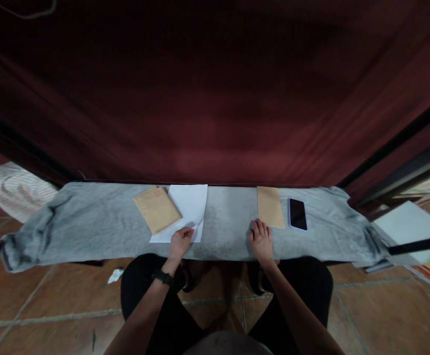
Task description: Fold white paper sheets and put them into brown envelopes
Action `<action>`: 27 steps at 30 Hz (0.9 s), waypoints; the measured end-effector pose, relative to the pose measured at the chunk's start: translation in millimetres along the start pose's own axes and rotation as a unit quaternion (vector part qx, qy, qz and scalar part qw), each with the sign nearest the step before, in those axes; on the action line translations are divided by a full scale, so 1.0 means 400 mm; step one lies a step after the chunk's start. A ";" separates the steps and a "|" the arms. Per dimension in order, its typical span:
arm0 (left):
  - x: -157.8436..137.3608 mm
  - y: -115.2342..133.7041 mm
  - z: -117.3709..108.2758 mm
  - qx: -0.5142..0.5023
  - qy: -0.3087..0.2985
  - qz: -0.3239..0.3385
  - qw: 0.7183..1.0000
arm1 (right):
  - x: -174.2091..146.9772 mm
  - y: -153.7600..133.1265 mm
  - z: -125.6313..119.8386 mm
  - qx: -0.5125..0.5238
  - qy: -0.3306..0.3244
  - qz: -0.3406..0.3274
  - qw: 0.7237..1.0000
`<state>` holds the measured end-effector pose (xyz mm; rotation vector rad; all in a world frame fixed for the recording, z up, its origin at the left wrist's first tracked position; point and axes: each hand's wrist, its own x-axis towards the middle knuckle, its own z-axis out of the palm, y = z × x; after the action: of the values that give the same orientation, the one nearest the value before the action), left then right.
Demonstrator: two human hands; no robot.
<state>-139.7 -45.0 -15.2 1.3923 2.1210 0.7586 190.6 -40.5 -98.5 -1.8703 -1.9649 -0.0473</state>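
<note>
- A long, narrow bench (100,217) runs from side to side in front of me, draped in rumpled grey cloth that bunches at both ends
- My left hand (181,242), with a dark watch (163,278) at the wrist, has its fingertips pinched together on the white paper (191,197), near its lower right, where an edge curls up
- A small stack of brown envelopes (158,210) lies slantwise over the left part of that paper
- My right hand (262,239), well apart from the left, rests with fingers slightly spread, the tips at the lower edge of a single brown envelope (270,204)
- A phone (297,214) lies dark side up just right of that envelope
- Behind the bench rises a dark red wall (215,118); whether it is fabric or board, I cannot tell
- Below is a floor (89,291) of brown tiles with pale joints, a crumpled tissue (115,275) near my left knee
- Past the bench's left end sits a striped cloth (17,192); at its right end, a white panel (412,227) behind a black bar (422,244)
</note>
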 end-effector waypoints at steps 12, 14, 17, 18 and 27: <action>0.007 0.029 0.021 -0.197 0.083 -0.075 0.974 | -0.003 0.006 0.008 -0.015 0.029 -0.021 0.999; 0.012 0.024 0.021 -0.231 0.085 -0.103 0.964 | -0.003 0.005 0.009 -0.017 0.033 -0.022 0.999; 0.018 0.016 0.008 -0.259 0.091 -0.121 0.954 | -0.004 0.005 0.009 -0.011 0.035 -0.019 0.999; 0.018 0.017 0.003 -0.261 0.095 -0.119 0.953 | -0.004 0.006 0.009 -0.006 0.035 -0.018 0.999; -0.096 0.158 0.095 -0.053 0.063 0.175 0.981 | 0.017 -0.034 -0.004 0.309 0.027 0.070 0.948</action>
<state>-59.1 -53.1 3.8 1.7223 1.9140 1.1054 178.0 -35.6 -91.3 -1.5528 -1.5557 0.4976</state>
